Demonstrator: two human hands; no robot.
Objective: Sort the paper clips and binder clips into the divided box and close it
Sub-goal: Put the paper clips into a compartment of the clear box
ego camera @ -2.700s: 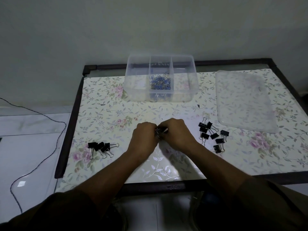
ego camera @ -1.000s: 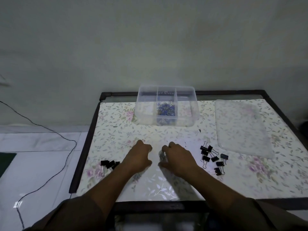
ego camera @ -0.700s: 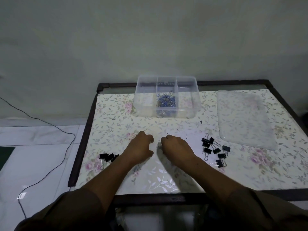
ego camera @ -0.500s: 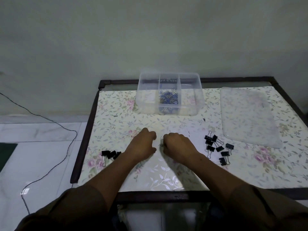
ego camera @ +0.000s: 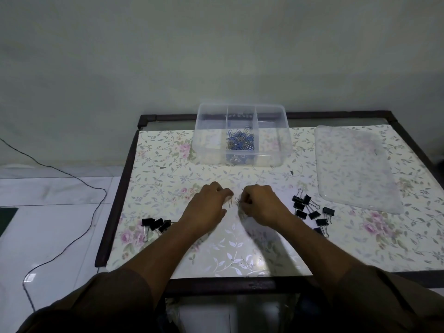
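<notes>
Near the divided box (ego camera: 241, 135), our curled left hand (ego camera: 209, 207) and right hand (ego camera: 262, 204) each pinch silver paper clips (ego camera: 234, 202); we should lift them cleanly together.

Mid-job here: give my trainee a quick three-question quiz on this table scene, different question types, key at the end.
1. True or false: the clear lid is on the divided box.
2. Which compartment holds the blue paper clips? A left, B middle, C right.
3. Fill in: the larger group of black binder clips lies beside the ___ hand; the smaller group lies beside the other.

Key: 1 false, it lies on the table right of the box; 2 B; 3 right.
</notes>
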